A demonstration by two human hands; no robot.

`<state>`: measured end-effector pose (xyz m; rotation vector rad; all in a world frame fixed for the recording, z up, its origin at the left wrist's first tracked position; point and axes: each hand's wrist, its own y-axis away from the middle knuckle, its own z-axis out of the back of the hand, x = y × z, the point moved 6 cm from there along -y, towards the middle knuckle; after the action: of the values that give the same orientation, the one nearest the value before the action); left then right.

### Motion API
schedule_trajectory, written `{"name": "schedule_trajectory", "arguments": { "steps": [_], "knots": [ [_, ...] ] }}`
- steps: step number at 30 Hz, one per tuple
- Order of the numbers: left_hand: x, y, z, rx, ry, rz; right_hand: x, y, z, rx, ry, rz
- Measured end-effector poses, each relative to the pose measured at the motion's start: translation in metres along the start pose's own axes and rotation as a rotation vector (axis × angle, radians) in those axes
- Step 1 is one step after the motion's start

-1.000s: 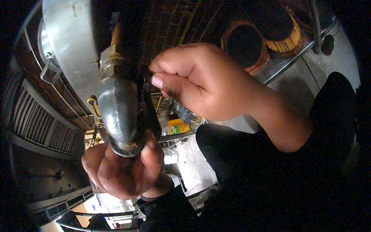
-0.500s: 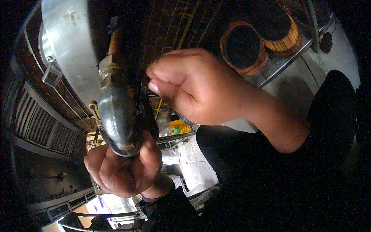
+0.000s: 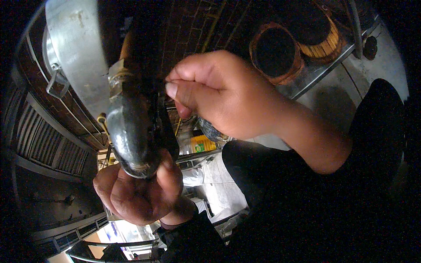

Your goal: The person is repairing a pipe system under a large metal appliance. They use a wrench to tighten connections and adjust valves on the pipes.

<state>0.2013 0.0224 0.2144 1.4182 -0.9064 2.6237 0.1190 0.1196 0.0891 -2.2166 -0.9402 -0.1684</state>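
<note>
At the centre left, my left hand [image 3: 138, 188] grips the lower end of a rounded, shiny dark metal fitting [image 3: 125, 131], with thumb and fingers around it. A hex nut [image 3: 117, 70] joins its upper end to a copper-coloured pipe [image 3: 126, 46]. A small brass lever [image 3: 102, 120] shows at its left. My right hand [image 3: 217, 96] is closed in a pinch just right of the fitting, near its dark side. What the fingertips hold, if anything, is too dark to make out. A large aluminium pot [image 3: 76, 48] with a side handle stands beyond the fitting.
Round wood-sided containers with dark insides [image 3: 274, 50] sit on a metal shelf [image 3: 324, 65] at upper right, before a dark brick wall [image 3: 193, 30]. Below the fitting are a yellow plastic container [image 3: 204, 144] and pale floor tiles [image 3: 223, 188]. A slatted metal panel [image 3: 48, 144] fills the left side.
My right hand has shifted slightly left since a second ago and turned a little, now showing a fingertip below the thumb. The fitting has moved slightly left; my left hand still grips it.
</note>
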Motion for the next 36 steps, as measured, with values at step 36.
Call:
{"name": "schedule_trajectory", "arguments": {
  "steps": [36],
  "knots": [
    [0.000,0.000,0.006,0.155,0.075,0.034,-0.022,0.006,-0.002,0.154,-0.465,-0.406]
  ]
}}
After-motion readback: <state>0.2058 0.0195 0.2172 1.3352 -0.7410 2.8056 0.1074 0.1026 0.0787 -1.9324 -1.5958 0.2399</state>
